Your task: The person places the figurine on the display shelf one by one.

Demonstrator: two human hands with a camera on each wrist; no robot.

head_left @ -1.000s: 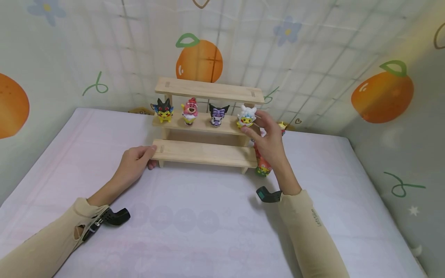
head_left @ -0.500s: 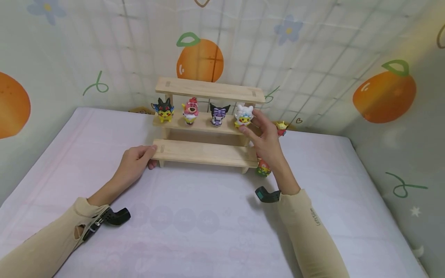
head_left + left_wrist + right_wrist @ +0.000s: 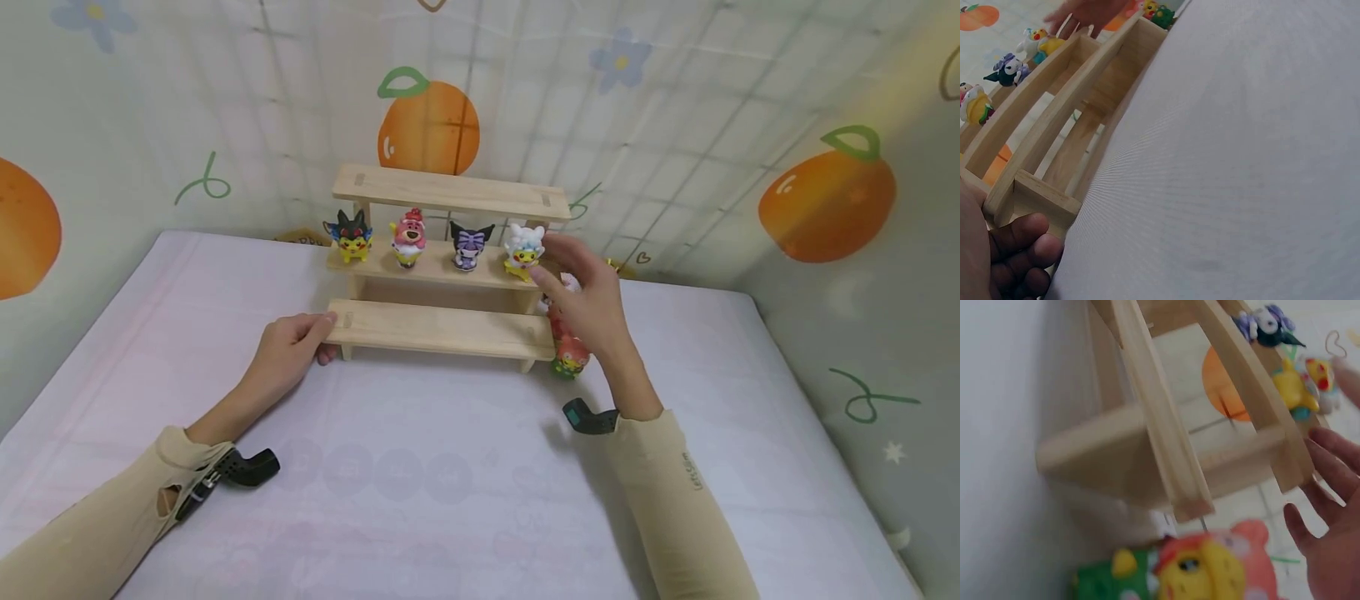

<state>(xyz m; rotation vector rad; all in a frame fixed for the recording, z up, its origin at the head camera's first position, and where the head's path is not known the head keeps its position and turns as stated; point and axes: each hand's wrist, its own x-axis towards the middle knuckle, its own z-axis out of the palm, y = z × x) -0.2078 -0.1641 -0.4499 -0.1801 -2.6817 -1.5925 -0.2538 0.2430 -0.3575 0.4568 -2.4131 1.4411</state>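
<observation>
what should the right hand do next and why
Probably drop to the red and green figure on the bed by the shelf's right leg. The right hand is open beside the white-hooded figure, four stand on the middle tier, and the left hand holds the shelf.

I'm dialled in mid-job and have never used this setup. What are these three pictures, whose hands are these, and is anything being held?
There is no machine here: a person works with two bare hands, wearing one camera on the head and one on each wrist.

The wide picture is the head view, looking down at a white-covered surface. On it stands a three-step wooden shelf. Its middle step carries four small figures: a black-eared one, a pink one, a purple one and a white-hooded one.

The left hand grips the left end of the lowest step; the left wrist view shows its fingers curled beneath that end.

The right hand is open beside the white-hooded figure, holding nothing. The blurred right wrist view shows a red, yellow and green figure lying by the shelf's right end.
</observation>
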